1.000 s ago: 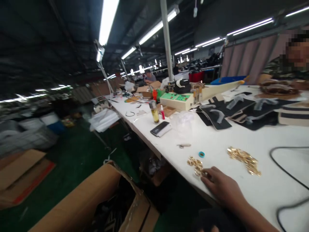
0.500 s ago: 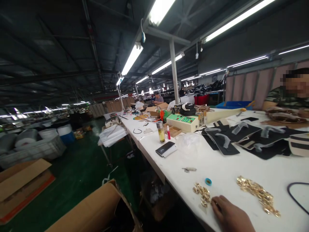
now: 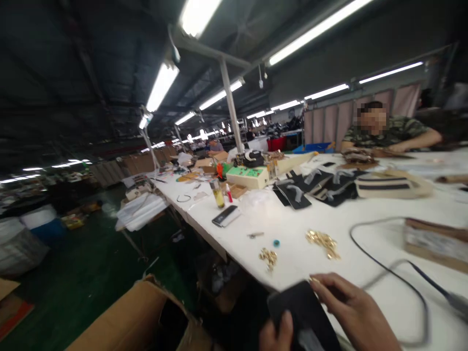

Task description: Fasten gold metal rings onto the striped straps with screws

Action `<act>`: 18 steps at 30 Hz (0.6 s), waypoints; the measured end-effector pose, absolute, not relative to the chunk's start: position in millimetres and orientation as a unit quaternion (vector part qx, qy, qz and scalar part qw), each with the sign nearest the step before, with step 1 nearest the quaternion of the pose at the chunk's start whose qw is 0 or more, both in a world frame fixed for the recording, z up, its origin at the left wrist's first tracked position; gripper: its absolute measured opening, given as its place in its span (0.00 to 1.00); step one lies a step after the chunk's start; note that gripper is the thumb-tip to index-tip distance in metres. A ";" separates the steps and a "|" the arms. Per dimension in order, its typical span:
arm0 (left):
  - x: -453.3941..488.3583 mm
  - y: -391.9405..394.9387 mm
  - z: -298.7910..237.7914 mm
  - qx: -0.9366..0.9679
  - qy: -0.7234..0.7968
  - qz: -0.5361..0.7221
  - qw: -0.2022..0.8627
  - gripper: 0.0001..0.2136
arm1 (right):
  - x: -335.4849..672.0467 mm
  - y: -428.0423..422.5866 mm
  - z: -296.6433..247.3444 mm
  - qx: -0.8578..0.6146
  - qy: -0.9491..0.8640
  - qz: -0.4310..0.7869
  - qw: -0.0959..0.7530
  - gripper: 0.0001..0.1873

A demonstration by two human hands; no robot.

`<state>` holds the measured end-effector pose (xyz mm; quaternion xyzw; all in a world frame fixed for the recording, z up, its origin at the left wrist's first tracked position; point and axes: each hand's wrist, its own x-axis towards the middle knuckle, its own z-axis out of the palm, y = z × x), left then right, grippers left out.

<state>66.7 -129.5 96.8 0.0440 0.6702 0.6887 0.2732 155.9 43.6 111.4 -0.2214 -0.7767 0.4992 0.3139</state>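
Note:
My left hand [image 3: 277, 334] is at the bottom edge, its thumb pressed on a flat black leather-like piece [image 3: 302, 312] that it holds over the edge of the white table [image 3: 292, 222]. My right hand [image 3: 353, 309] rests against the top of that piece, fingers curled. A small gold fitting [image 3: 313, 280] shows at its fingertips. Two little heaps of gold fittings lie just beyond, one [image 3: 269, 256] on the left and one [image 3: 323, 240] on the right, with a small blue ring [image 3: 277, 243] between them.
A black cable [image 3: 382, 267] loops across the table to my right. Farther off lie a phone [image 3: 224, 215], a bottle [image 3: 218, 194], a green-topped control box [image 3: 248, 175] and black cut pieces [image 3: 310, 187]. A person [image 3: 389, 132] sits opposite. An open cardboard box [image 3: 127, 317] stands on the floor.
My right hand has left the left heap of gold fittings and drawn back to the table edge. The black piece and my left hand have risen into view. The camera swung right.

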 end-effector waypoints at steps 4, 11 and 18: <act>87.7 -112.7 116.2 0.167 0.636 0.700 0.279 0.28 | 191.3 19.8 138.2 -0.224 -0.751 0.491 0.380 0.14; 112.8 -99.3 145.0 0.263 0.657 0.665 0.239 0.23 | 215.5 14.7 137.2 -0.152 -0.794 0.360 0.466 0.05; 123.6 -103.8 150.4 0.280 0.660 0.664 0.213 0.22 | 224.5 10.8 137.8 -0.149 -0.800 0.319 0.486 0.04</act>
